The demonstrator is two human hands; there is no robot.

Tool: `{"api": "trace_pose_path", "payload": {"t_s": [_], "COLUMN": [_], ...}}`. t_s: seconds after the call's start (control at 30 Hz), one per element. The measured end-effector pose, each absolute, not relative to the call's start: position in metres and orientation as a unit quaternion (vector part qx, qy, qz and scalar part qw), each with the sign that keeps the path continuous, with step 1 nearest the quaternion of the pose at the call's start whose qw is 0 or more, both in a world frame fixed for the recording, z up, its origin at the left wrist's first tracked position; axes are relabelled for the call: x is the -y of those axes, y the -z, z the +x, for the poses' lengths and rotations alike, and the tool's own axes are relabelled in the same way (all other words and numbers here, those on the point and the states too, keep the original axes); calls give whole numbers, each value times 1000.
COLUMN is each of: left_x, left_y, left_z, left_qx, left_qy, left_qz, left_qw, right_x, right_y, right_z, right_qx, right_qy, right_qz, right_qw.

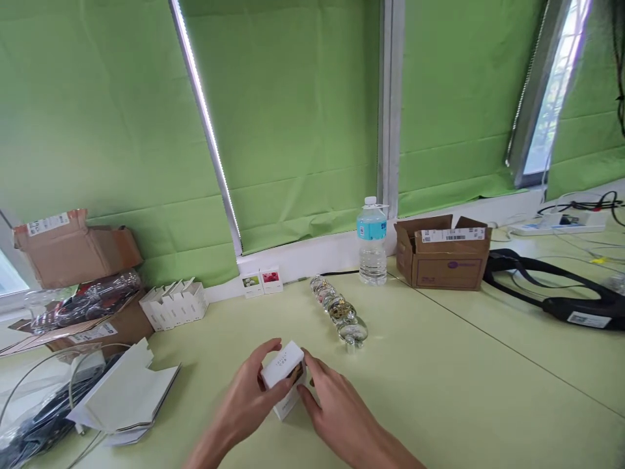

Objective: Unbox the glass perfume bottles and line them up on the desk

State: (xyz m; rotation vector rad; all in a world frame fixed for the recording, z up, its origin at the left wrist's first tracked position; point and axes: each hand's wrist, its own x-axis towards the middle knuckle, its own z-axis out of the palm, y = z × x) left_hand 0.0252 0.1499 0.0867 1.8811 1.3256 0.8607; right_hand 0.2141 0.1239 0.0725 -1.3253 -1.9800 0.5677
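A small white box with a dark and gold picture on one side is held between both hands above the pale green table. My left hand grips it from the left, with the thumb across its front. From the right, my right hand holds its edge between fingers and thumb. Beyond the hands, a row of shiny round glass-like pieces runs back across the table. Two small white boxes with pictures, one green and one pink, stand against the wall.
White open cartons, brown boxes and folded white card lie at the left. A water bottle, an open brown box and a black headset-like strap stand at the back right. Cables trail farther right.
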Motion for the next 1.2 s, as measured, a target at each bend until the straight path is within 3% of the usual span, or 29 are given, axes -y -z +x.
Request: {"api": "trace_pose_path", "payload": {"t_s": [0.2, 0.3, 0.4, 0.53, 0.77, 0.93, 1.2], "left_x": [-143, -142, -135, -122, -118, -118, -114], "left_y": [-88, -84, -82, -84, -72, -58, -63], "left_z": [11, 9, 13, 26, 43, 49, 48], "left_qx": [-401, -396, -445, -507, -480, -487, -471], "left_qy": [-276, -295, -310, -348, -386, -394, -325], "left_qz": [705, 688, 707, 744, 788, 779, 810], "left_qw": [515, 531, 453, 263, -12, -16, 123], "right_x": [-124, -125, -126, -126, -120, -118, -125], "right_y": [-76, -76, -77, -82, -99, -108, -98], "right_z": [212, 210, 208, 208, 211, 216, 221], "right_qx": [761, 755, 716, 643, 675, 686, 680], "right_qy": [-285, -323, -404, -526, -483, -466, -441], "right_qz": [-466, -449, -436, -407, -364, -389, -448], "right_qw": [350, 354, 366, 380, 424, 401, 378]}}
